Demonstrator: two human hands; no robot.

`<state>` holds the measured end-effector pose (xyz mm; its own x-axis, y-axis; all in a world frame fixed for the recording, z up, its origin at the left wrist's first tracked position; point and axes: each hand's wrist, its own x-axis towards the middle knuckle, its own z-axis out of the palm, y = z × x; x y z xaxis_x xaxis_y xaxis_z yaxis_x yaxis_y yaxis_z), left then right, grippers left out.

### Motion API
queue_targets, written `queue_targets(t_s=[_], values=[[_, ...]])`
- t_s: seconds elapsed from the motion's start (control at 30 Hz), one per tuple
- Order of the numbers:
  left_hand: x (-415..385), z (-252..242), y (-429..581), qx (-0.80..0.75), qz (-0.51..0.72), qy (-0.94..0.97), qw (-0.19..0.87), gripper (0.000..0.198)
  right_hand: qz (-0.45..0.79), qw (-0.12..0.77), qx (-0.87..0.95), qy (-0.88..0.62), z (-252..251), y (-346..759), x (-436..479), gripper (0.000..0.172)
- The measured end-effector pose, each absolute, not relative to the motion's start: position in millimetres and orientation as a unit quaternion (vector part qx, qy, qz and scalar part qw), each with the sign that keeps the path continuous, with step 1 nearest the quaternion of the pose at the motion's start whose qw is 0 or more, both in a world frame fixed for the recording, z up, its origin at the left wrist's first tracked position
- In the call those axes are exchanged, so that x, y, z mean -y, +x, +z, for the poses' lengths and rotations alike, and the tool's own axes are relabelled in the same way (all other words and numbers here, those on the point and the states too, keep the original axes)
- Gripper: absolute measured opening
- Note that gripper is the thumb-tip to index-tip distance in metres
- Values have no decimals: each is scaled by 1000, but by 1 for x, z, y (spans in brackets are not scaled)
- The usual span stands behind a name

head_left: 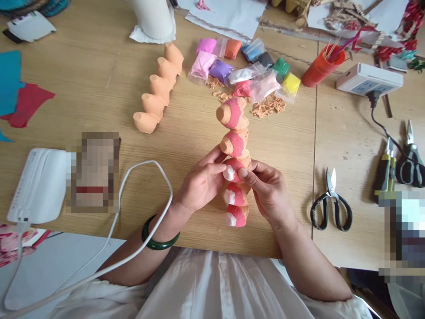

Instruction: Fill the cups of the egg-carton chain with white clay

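Both hands hold a strip of egg carton cups (pixel 236 144) over the table. Its cups point left; they are orange with pink bands, and the lower three have white clay on their tips. My left hand (pixel 201 181) is closed at the strip's left side, one finger touching the white tip of the middle cup. From the right, my right hand (pixel 267 188) grips the same cup, its thumb on the pink band. A second, plain orange egg carton strip (pixel 159 86) lies farther back on the left.
Several bags of coloured clay (pixel 221 71) and orange crumbs (pixel 268 106) lie beyond the strip. A red cup of sticks (pixel 322 66), a power socket (pixel 368 79) and scissors (pixel 331 199) are to the right. A white cable (pixel 159 166) loops over my left forearm from a white device (pixel 38 186).
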<state>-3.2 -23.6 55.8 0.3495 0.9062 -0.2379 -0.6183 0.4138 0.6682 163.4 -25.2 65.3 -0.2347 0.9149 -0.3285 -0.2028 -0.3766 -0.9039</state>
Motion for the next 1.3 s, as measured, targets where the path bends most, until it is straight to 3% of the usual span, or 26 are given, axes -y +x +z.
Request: queue_targets(t_s=[0.57, 0.77, 1.17, 1.3], values=[[22, 49, -1, -340, 500, 294, 740, 34, 655, 391, 404, -505, 63, 159, 28, 50], [25, 45, -2, -331, 497, 352, 721, 48, 668, 404, 382, -495, 65, 161, 29, 48], [30, 45, 4, -375, 518, 443, 629, 52, 675, 430, 357, -482, 65, 159, 30, 43], [32, 42, 2, -327, 511, 427, 671, 57, 684, 438, 347, -469, 67, 160, 30, 37]])
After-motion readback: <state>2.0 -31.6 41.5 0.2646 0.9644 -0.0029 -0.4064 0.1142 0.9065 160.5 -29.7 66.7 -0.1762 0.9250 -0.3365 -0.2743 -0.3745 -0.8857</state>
